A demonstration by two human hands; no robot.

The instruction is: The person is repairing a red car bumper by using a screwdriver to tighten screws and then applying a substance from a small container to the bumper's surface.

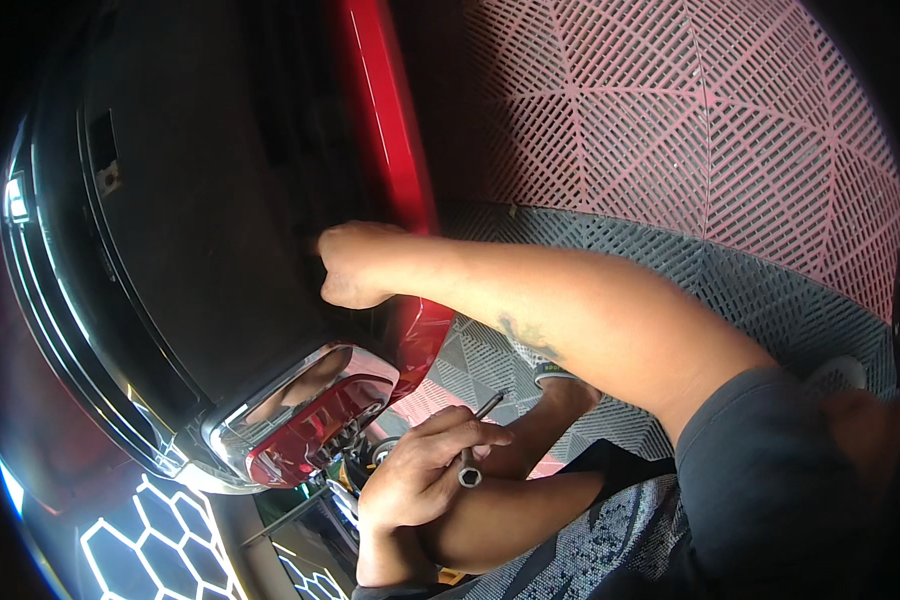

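Observation:
My right hand (358,265) reaches in from the right along a bare forearm. It is closed against a dark, shadowed section of a red car (395,130), beside its red panel. The fingertips are curled out of sight, so what they grip cannot be made out. Lower down, my left hand (420,470) is closed around a metal socket wrench (470,475). One hexagonal socket end faces up, and a thin metal end sticks out above the fingers. The left hand is held above my bent leg, just right of the car's lamp.
A red lamp with chrome trim (315,420) sits at the car's corner. Grey floor tiles (610,250) border pink slatted tiles (690,110) at the upper right. Hexagonal lights reflect off a dark glossy surface (155,545) at the lower left.

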